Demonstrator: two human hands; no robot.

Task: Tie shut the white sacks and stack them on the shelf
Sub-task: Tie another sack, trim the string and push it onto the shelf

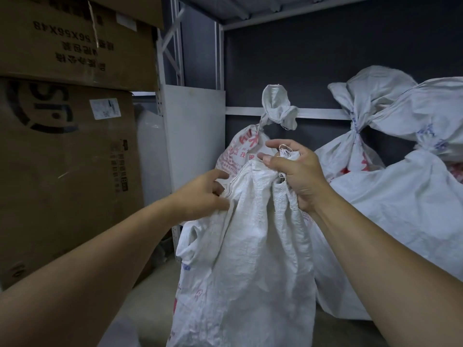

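White sack (pixel 250 259), still untied, hangs upright between the person's two hands, right in front of the shelf (pixel 320 112); its bottom runs out of view, so I cannot tell whether it rests on the floor. The right hand (pixel 295 176) is clenched around the bunched mouth of the white sack, with frayed threads poking up past the knuckles. The left hand (pixel 200 194) holds the left edge of the mouth, its fingers curled into a fold of the woven cloth and the forefinger stretched along the rim.

Just behind the mouth stands a knotted sack (pixel 240 149) with red lettering, its knot (pixel 278 106) sticking up in front of the shelf's white rail. To the right two more tied sacks (pixel 355 151) (pixel 406 209) lean together, the nearer one large and slumped against the sack being held. On the left are stacked cardboard boxes (pixel 62 171), the print on the upper one upside down, and a white panel (pixel 193 126) stands between them and the sacks.
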